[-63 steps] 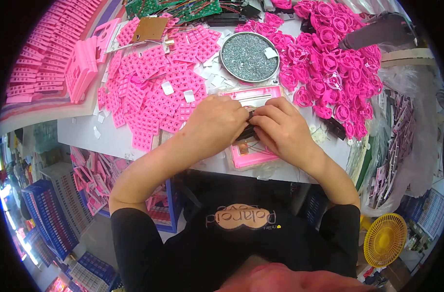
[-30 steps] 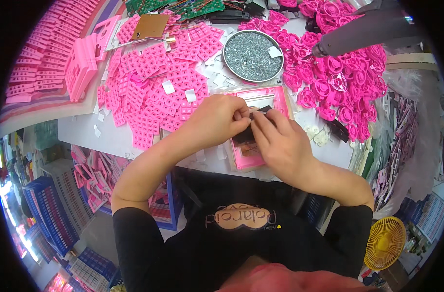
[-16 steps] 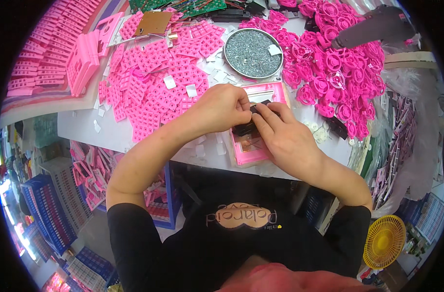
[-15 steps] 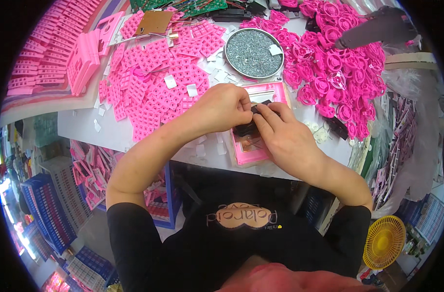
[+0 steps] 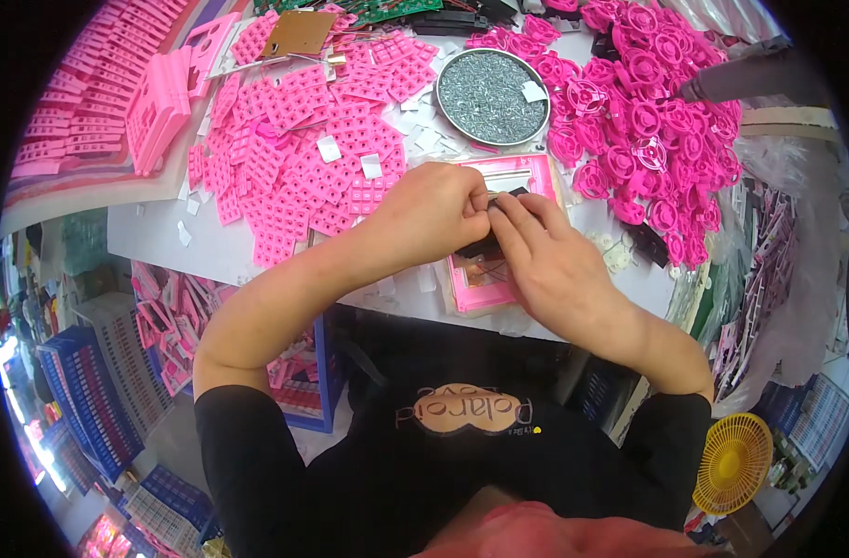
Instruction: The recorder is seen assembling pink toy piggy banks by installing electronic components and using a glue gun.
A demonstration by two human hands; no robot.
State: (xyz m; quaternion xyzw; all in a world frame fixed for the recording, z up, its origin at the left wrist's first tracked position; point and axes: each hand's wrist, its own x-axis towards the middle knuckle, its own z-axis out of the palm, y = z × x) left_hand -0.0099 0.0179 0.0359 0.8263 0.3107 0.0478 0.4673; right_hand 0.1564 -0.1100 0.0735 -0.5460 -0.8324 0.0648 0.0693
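A pink rectangular plastic housing point(image 5: 485, 296) lies on the table in front of me. Over it is a black plastic part point(image 5: 476, 249), mostly covered by my fingers. My left hand point(image 5: 440, 206) is closed, thumb and forefinger pinched together at the far edge of the black part; whatever sits in the pinch is too small to make out. My right hand point(image 5: 557, 256) curls its fingers over the black part from the right, fingertips meeting the left hand's. Within the housing's lower opening a brownish piece and thin wires show.
Beyond the housing stands a round metal dish point(image 5: 440, 110) of small screws. Pink button pads point(image 5: 294, 167) heap up on the left, and pink ring-shaped parts point(image 5: 643, 130) on the right. A dark tool point(image 5: 741, 76) hangs at the upper right. Pink casings point(image 5: 159, 112) stand far left.
Both hands stay together over the black part, with only slight finger movement. The dark tool at the upper right has shifted a little to the right, and the view has moved slightly.
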